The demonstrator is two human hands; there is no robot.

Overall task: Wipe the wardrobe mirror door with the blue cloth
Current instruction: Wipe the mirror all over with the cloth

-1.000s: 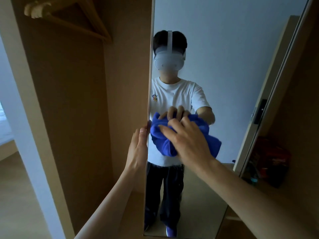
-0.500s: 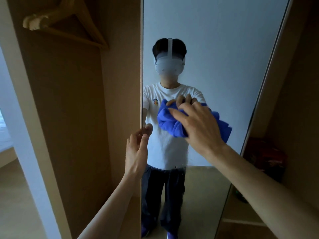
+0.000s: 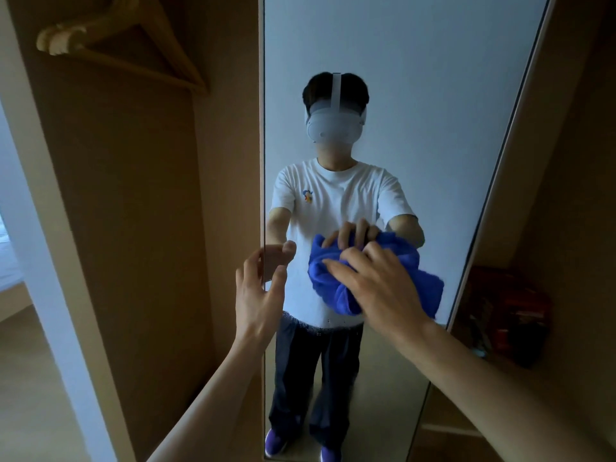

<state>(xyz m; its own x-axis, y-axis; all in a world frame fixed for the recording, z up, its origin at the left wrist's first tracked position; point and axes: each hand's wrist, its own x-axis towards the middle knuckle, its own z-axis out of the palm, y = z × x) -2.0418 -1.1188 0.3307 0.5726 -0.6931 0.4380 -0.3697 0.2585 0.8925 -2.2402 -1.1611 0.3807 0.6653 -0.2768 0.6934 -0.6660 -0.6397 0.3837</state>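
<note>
The tall wardrobe mirror door (image 3: 416,95) stands straight ahead and reflects a person in a white T-shirt. My right hand (image 3: 376,288) presses a bunched blue cloth (image 3: 326,281) flat against the glass at mid height, fingers spread over it. My left hand (image 3: 258,295) hovers at the mirror's left edge (image 3: 263,161), fingers loosely curved, holding nothing; whether it touches the edge is unclear. A band of small droplets (image 3: 316,326) runs across the glass just below the cloth.
An open wooden wardrobe bay (image 3: 133,228) lies to the left, with a wooden hanger (image 3: 123,45) at the top. On the right, a wooden panel (image 3: 566,195) and a shelf with dark red items (image 3: 506,315).
My right hand moved the cloth up and right across the glass, then back down. My left hand let go of the mirror's edge and opened beside it.
</note>
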